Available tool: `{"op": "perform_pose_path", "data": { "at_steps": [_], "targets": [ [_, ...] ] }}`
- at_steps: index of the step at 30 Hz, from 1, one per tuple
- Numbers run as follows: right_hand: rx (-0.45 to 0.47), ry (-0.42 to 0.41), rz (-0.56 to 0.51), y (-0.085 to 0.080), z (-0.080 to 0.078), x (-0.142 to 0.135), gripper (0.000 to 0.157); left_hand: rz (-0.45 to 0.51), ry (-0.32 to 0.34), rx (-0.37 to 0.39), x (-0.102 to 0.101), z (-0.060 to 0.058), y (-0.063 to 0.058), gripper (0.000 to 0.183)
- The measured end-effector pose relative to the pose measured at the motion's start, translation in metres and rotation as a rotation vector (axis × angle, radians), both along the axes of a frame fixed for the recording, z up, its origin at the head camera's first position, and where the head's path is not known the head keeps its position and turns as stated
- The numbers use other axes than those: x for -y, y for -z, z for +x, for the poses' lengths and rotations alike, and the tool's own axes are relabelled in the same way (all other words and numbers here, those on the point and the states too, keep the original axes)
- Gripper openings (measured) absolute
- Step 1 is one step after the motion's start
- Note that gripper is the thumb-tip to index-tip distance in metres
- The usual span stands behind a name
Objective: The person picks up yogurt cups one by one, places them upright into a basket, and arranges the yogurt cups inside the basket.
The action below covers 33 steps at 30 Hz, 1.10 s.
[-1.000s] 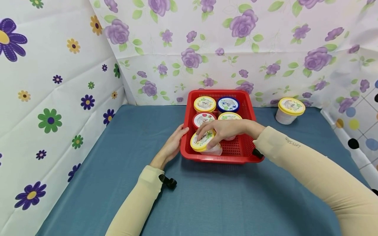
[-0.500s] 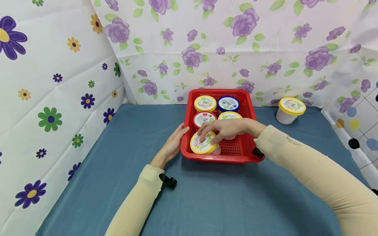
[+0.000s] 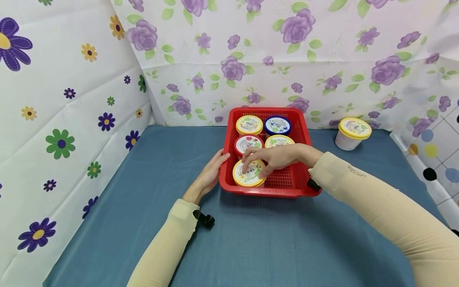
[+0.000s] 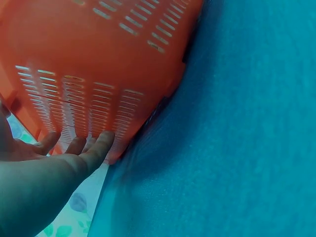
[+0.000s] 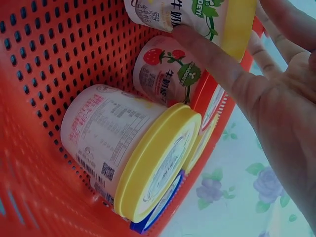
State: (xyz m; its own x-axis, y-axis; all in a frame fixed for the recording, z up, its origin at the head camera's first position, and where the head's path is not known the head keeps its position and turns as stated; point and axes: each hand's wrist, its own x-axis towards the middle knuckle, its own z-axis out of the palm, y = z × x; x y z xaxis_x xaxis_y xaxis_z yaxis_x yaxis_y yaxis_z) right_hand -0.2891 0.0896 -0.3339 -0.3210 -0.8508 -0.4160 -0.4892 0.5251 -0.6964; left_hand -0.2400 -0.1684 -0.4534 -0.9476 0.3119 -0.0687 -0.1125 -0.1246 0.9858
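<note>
My right hand (image 3: 279, 156) reaches into the red plastic basket (image 3: 270, 192) and pinches a tub with a yellow lid (image 3: 249, 174) at its front left corner. That tub stands upright behind my fingers; in the right wrist view one digit lies along the printed side of the tub (image 5: 195, 12). My left hand (image 3: 211, 171) touches the basket's left side near the rim. In the left wrist view its fingers (image 4: 101, 145) press nearly straight against the slotted outer wall (image 4: 89, 49).
Also in the basket are a red-lidded tub (image 3: 247, 144), a blue-lidded tub (image 3: 277, 125) and two yellow-lidded tubs, one at the back left (image 3: 249, 124). Another yellow-lidded tub (image 3: 353, 131) stands on the blue cloth (image 3: 172, 159) at the back right. Flowered sheets hang behind.
The yellow-lidded tub in my right hand has gone from tilted to upright in the basket's front left corner. My left hand stays at the basket's side.
</note>
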Motion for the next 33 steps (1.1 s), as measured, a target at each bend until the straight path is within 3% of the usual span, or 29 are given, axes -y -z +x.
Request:
{"op": "perform_pose_path", "data": {
  "at_steps": [21,33],
  "targets": [
    [-0.112,-0.036,-0.006,-0.0009,0.0014,0.0036,0.054,-0.008,0.001,0.013,0.0006,0.0007,-0.0031,0.054],
    [-0.054,-0.012,-0.024,0.0033,-0.0027,0.001,0.056,0.004,0.004,0.009,0.0004,0.0012,-0.0027,0.053]
  ]
}}
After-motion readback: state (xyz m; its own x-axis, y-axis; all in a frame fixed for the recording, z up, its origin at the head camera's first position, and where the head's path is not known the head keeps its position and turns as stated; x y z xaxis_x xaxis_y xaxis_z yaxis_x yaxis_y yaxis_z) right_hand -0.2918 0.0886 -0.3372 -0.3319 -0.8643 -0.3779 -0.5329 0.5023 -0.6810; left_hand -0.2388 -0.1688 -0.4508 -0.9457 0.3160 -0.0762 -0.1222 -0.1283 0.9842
